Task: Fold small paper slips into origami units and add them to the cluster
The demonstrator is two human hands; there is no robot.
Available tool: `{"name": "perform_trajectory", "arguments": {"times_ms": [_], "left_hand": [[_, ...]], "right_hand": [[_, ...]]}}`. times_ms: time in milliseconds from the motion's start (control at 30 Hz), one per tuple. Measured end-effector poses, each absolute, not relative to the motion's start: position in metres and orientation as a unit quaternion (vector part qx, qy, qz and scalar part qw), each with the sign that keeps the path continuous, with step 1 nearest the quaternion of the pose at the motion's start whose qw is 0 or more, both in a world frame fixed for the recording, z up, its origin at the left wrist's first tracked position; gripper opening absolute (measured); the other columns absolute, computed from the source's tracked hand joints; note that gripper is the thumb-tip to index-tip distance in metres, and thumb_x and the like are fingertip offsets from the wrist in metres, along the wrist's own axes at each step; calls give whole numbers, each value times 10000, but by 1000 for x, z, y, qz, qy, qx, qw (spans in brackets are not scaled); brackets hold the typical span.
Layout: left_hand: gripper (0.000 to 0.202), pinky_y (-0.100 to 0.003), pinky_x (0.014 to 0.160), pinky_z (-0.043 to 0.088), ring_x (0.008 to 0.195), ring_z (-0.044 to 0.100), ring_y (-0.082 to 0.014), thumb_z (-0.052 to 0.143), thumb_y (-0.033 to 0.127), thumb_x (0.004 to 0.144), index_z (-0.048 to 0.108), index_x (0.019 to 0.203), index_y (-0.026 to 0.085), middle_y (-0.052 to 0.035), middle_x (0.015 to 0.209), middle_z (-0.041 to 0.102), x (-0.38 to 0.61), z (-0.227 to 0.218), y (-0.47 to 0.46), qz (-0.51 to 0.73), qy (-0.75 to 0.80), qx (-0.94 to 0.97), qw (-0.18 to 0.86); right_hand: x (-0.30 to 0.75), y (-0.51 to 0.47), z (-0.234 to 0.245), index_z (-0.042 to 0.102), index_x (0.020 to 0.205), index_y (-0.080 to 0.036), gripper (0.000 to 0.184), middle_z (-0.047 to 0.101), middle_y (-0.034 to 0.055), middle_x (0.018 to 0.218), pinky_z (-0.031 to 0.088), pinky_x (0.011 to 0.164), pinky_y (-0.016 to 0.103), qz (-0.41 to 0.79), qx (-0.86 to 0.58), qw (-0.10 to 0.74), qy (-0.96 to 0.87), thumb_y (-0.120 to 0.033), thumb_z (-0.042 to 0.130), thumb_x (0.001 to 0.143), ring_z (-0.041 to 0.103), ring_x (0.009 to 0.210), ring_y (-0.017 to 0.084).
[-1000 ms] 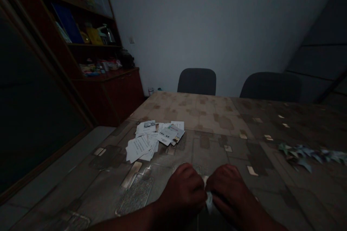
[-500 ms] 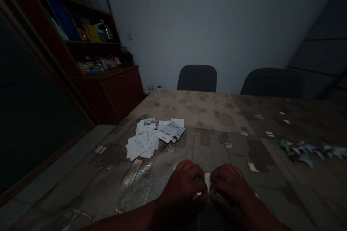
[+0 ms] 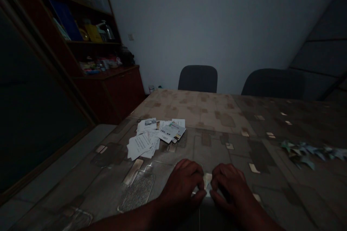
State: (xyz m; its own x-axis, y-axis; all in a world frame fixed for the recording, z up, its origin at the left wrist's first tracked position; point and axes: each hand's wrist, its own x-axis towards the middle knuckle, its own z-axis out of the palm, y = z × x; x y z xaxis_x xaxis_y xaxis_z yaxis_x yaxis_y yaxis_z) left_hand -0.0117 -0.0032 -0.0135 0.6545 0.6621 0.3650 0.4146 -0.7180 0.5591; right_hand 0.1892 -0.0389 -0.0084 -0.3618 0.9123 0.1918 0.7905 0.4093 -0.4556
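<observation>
A small pale paper card (image 3: 208, 179) is low in the centre, near the table's front edge, mostly covered by fingers. My left hand (image 3: 185, 183) grips its left side, with fingers curled and the thumb bent inward. On the right side, my right hand (image 3: 230, 184) pinches it with fingers bent over and the thumb beneath. A narrow gap between the hands lets part of the card show. Beyond my left hand lies a loose pile of printed white cards (image 3: 139, 145). Farther right sits a row of folded paper pieces (image 3: 305, 151), pointed in shape and pale greenish.
A patterned cloth covers the table (image 3: 217, 110). Two dark chairs, one at the middle (image 3: 197, 78) and one at the right (image 3: 272, 82), stand behind its far edge. A reddish-brown cabinet (image 3: 121, 92) with filled shelves stands at the left. The room is dim.
My hands have moved slightly apart, and more of the card shows between them. My left fingers have straightened a little. The card pile and folded pieces stay in place.
</observation>
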Motion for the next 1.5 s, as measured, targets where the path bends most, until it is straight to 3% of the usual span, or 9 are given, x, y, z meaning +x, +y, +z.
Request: {"name": "perform_trajectory", "arguments": {"times_ms": [200, 400, 600, 800, 1100, 1267, 1500], "left_hand": [[94, -305, 774, 409, 797, 536, -164, 568, 121, 891, 605, 827, 179, -28, 859, 641, -27, -16, 2, 262, 215, 937, 80], [106, -379, 1012, 355, 797, 556, -135, 509, 191, 970, 595, 911, 208, 20, 834, 621, -25, -26, -1, 215, 166, 962, 18], [98, -405, 1045, 346, 813, 569, -140, 534, 183, 958, 596, 887, 208, 21, 830, 628, -23, -35, -3, 216, 159, 963, -22], [60, -417, 1039, 361, 828, 581, -143, 538, 183, 962, 594, 959, 203, 13, 859, 634, -23, -41, -4, 224, 172, 959, -10], [87, -399, 1056, 341, 825, 581, -125, 544, 189, 959, 600, 897, 211, 32, 844, 643, -24, -30, -1, 208, 169, 963, 7], [10, -417, 1062, 321, 864, 574, -139, 605, 219, 933, 603, 933, 229, 31, 861, 641, -28, -30, 2, 206, 169, 964, 7], [82, -415, 1017, 349, 837, 568, -146, 604, 218, 930, 613, 1003, 257, 22, 878, 660, -31, -32, 5, 239, 145, 960, 3]], "right_hand": [[191, -36, -13, 568, 756, -202, 144, 610, 23, 864, 391, 769, 392, 149, -518, 212, -815, -66, 614, 748, 564, 854, 229], [190, -36, -12, 568, 748, -203, 162, 620, 20, 860, 388, 780, 396, 143, -525, 213, -811, -50, 616, 732, 570, 855, 229], [195, -37, -18, 561, 850, -231, 213, 626, 21, 914, 400, 794, 394, 162, -528, 221, -804, -54, 600, 738, 566, 892, 237], [198, -45, -30, 533, 959, -254, 256, 618, 30, 1005, 415, 811, 394, 162, -536, 250, -790, -117, 631, 765, 560, 945, 250], [196, -42, -28, 536, 934, -250, 278, 605, 36, 1032, 397, 851, 415, 217, -573, 230, -756, -87, 597, 716, 541, 986, 268], [198, -41, -23, 526, 916, -248, 240, 609, 33, 1006, 416, 828, 387, 243, -560, 250, -752, -110, 573, 725, 546, 974, 262], [195, -43, -19, 544, 910, -246, 248, 617, 24, 997, 426, 841, 394, 217, -558, 273, -753, -94, 572, 715, 561, 970, 255]]}}
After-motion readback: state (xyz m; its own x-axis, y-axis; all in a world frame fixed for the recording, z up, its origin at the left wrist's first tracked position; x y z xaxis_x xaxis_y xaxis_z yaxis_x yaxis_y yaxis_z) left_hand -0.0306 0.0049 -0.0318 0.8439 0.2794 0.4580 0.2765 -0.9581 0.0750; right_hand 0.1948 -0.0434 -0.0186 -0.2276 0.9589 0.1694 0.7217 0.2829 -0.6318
